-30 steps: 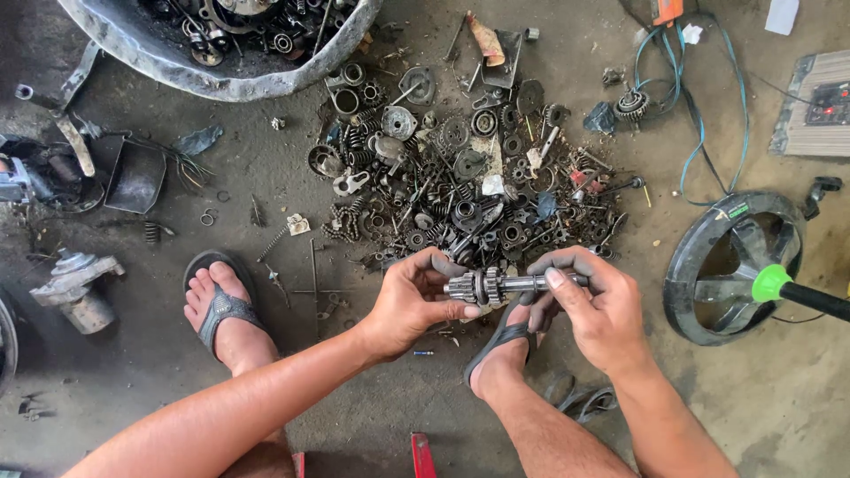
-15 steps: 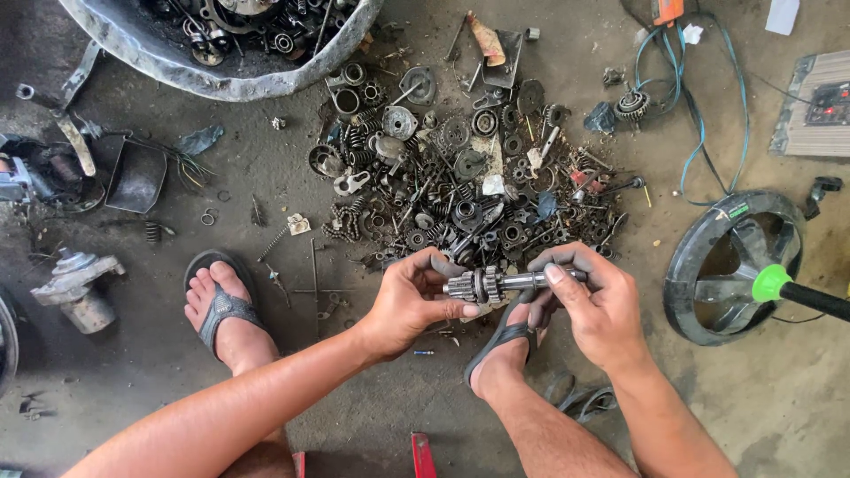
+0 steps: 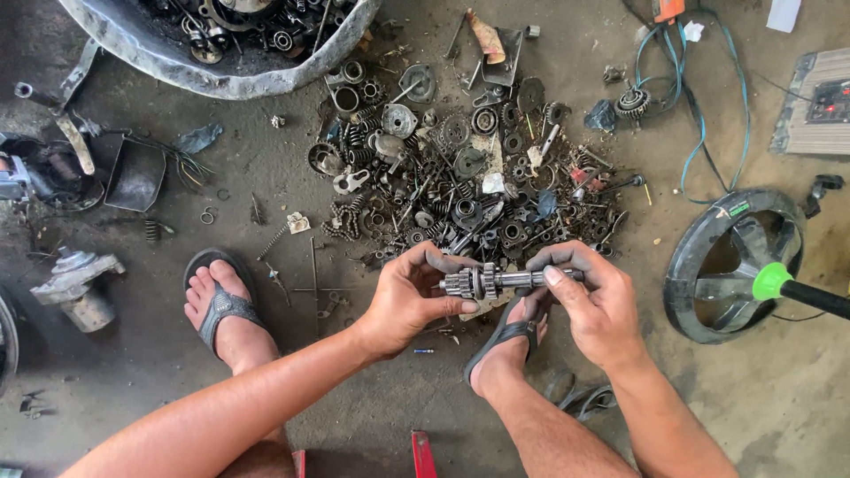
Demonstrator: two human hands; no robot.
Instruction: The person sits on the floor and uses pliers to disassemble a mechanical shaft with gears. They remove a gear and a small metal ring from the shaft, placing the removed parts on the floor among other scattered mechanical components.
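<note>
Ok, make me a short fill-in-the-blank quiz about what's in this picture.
1. Both hands grip a geared metal ____.
2. The left hand grips the end of it that carries the ____.
3. The right hand is above a foot wearing a ____.
4. The pile of metal parts lies on the ____.

Missing words: shaft; gears; sandal; floor

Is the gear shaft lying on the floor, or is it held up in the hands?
Held up. The gear shaft lies level between the left hand and the right hand, above the floor.

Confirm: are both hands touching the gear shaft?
Touching. The head view shows the left hand pinching the gear shaft's geared end and the right hand gripping its plain end.
</note>
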